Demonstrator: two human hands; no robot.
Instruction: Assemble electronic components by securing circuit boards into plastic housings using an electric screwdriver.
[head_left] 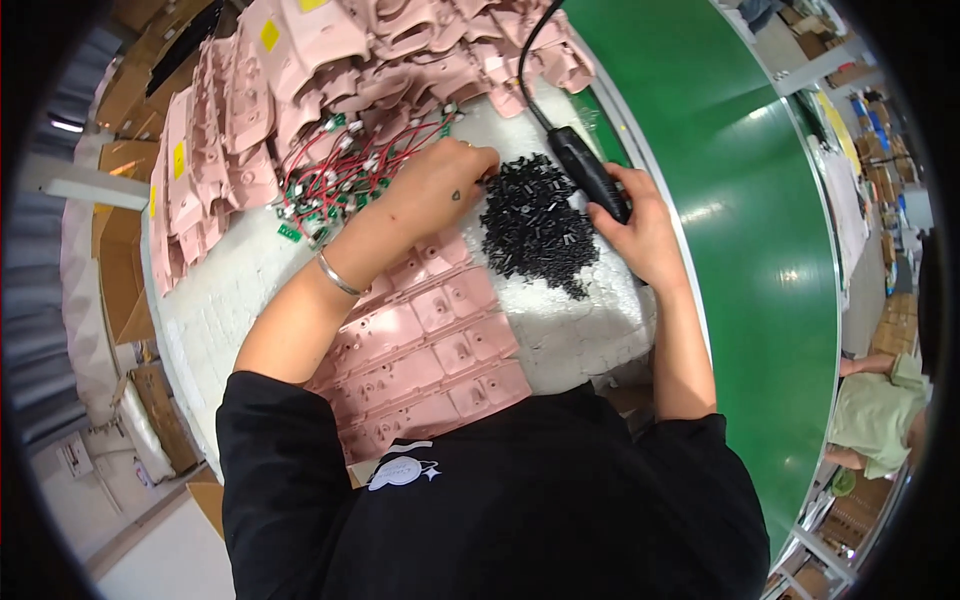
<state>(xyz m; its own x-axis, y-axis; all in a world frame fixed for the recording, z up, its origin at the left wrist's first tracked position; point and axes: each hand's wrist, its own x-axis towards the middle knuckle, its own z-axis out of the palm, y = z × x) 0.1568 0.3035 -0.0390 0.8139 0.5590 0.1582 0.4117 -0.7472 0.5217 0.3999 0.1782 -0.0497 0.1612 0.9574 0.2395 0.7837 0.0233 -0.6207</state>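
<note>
Pink plastic housings [215, 130] are lying stacked at the far left, beside a tangle of red wires with small green boards [345, 165]. The left hand [440, 180] is curling its fingers down, fingertips pinching into the edge of a heap of small black parts [535, 225]. The right hand [640, 235] is gripping a black corded power screwdriver [590, 170], fingers wrapped tight, just beside the heap.
</note>
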